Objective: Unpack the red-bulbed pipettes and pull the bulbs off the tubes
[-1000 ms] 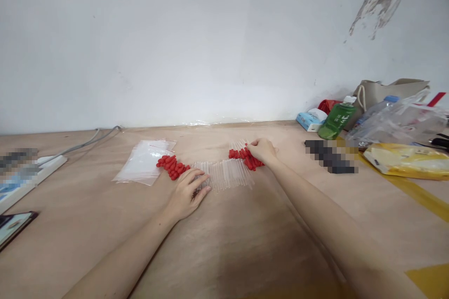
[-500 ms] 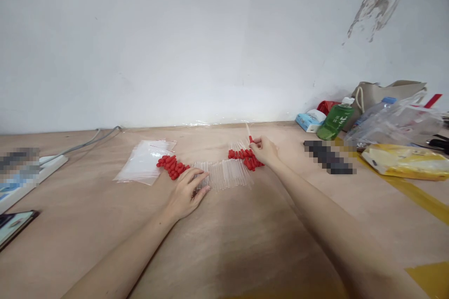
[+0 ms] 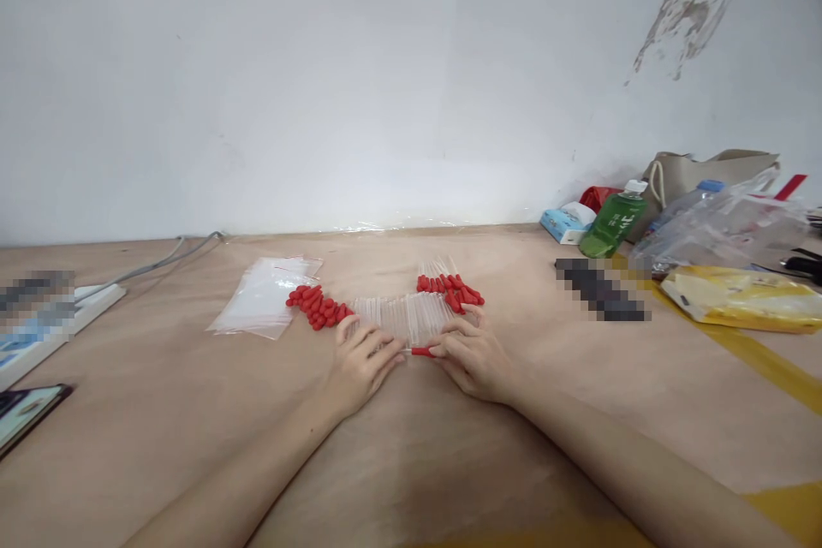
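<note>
My left hand (image 3: 360, 364) and my right hand (image 3: 473, 360) meet at the near edge of a row of clear tubes (image 3: 411, 317) lying on the wooden table (image 3: 411, 462). Between their fingertips lies one dropper with a red bulb (image 3: 420, 351). My right fingers pinch its red end, and my left fingers close on its clear end. A pile of loose red bulbs (image 3: 316, 306) lies left of the row. Droppers with red bulbs fitted (image 3: 450, 291) lie behind it on the right.
Small clear zip bags (image 3: 265, 295) lie at the left. Further left are a power strip (image 3: 70, 317), its cable (image 3: 167, 257) and a phone (image 3: 26, 411). A green bottle (image 3: 613, 223), tissue pack (image 3: 565, 223), beige bag (image 3: 706, 171), plastic bag (image 3: 725, 227) and yellow packet (image 3: 738, 295) crowd the right.
My right hand lifted one red-bulbed dropper from the far pile and brought it down to the near edge of the tubes. My left hand shifted right to meet it.
</note>
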{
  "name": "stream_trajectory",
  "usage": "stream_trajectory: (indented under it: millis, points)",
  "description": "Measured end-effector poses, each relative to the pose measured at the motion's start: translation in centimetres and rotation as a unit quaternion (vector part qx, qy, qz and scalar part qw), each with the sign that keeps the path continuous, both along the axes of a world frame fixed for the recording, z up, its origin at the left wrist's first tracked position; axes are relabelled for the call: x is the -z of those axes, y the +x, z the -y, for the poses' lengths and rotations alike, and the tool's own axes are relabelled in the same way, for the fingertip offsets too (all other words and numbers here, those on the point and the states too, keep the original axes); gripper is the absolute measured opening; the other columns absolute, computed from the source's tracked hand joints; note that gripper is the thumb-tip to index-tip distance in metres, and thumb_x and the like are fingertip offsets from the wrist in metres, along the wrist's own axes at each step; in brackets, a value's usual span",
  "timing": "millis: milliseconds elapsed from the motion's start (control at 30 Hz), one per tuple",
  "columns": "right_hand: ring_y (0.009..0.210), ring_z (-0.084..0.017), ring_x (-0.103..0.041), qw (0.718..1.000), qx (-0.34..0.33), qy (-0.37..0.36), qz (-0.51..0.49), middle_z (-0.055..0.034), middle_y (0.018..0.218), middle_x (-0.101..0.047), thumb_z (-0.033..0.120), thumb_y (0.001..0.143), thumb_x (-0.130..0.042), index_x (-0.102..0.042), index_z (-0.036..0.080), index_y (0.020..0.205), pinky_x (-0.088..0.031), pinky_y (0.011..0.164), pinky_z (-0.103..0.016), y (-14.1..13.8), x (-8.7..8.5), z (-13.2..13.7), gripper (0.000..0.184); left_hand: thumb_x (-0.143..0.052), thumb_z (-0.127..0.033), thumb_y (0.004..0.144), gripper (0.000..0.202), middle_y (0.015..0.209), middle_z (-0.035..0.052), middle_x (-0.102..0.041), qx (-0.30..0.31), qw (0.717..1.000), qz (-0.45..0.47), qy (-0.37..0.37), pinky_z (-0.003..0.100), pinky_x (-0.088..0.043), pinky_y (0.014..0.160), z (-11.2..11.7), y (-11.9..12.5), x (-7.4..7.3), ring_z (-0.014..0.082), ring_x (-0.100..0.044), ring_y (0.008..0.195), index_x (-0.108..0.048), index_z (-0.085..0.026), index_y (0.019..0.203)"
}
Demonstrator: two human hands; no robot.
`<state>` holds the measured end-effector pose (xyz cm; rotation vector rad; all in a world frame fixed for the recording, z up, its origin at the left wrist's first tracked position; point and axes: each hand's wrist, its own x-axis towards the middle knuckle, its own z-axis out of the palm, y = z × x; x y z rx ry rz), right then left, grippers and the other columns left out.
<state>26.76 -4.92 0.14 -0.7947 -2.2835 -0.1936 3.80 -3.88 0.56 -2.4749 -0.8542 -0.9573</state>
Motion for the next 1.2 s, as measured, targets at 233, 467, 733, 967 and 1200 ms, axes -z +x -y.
stream_trajectory:
  millis: [233,467,733,967,1200]
  points:
    - [0.085,-0.018,-0.051,0.999,0.036,-0.033,-0.019,-0.0027,0.089,-0.063,0.027,0.071,-0.056,-0.054,0.021,0.100,-0.021,0.095,-0.044,-0.8,0.1,0.2,0.030,-0.054,-0.021,0.081,0.012,0.067,-0.0020,-0.063,0.000,1.000,0.001,-0.007,0.035,-0.030,0.078,0.2,0.5,0.0,0.0120,-0.050,0.065,-0.062,-0.021,0.090]
    - [0.077,-0.015,-0.048,0.998,0.053,0.010,-0.030,0.0007,0.074,-0.061,0.034,0.077,-0.056,-0.062,0.025,0.088,-0.021,0.092,-0.041,-1.1,0.7,-0.3,0.015,-0.051,-0.022,0.083,0.014,0.067,-0.0007,-0.061,0.016,1.000,-0.007,-0.025,0.033,-0.030,0.077,0.2,0.5,0.5,0.0120,-0.049,0.066,-0.062,-0.020,0.092]
    - [0.071,-0.013,-0.045,0.999,0.033,0.012,0.011,0.0028,0.064,-0.058,0.025,0.082,-0.049,-0.063,0.026,0.084,-0.019,0.092,-0.041,-1.1,0.5,0.0,0.014,-0.047,-0.020,0.084,0.014,0.062,-0.0007,-0.058,0.042,0.998,-0.023,-0.042,0.033,-0.030,0.074,0.4,0.2,0.2,0.0122,-0.046,0.063,-0.061,-0.020,0.086]
    - [0.070,-0.013,-0.046,1.000,0.018,0.002,0.023,0.0027,0.064,-0.059,0.021,0.083,-0.046,-0.063,0.026,0.086,-0.020,0.092,-0.041,-0.7,0.1,0.4,0.017,-0.046,-0.019,0.084,0.015,0.059,-0.0009,-0.054,0.046,0.997,-0.030,-0.057,0.031,-0.031,0.071,0.4,-0.2,0.4,0.0121,-0.046,0.062,-0.061,-0.019,0.084]
    - [0.078,-0.015,-0.052,0.985,0.075,-0.066,-0.139,-0.0034,0.081,-0.059,0.025,0.081,-0.051,-0.061,0.022,0.088,-0.037,0.082,-0.036,2.8,0.7,-1.2,0.013,-0.045,-0.017,0.084,0.017,0.069,0.0022,-0.053,-0.037,0.996,0.037,-0.074,0.027,-0.038,0.066,-0.6,-3.4,0.7,0.0130,-0.047,0.066,-0.059,-0.016,0.095]
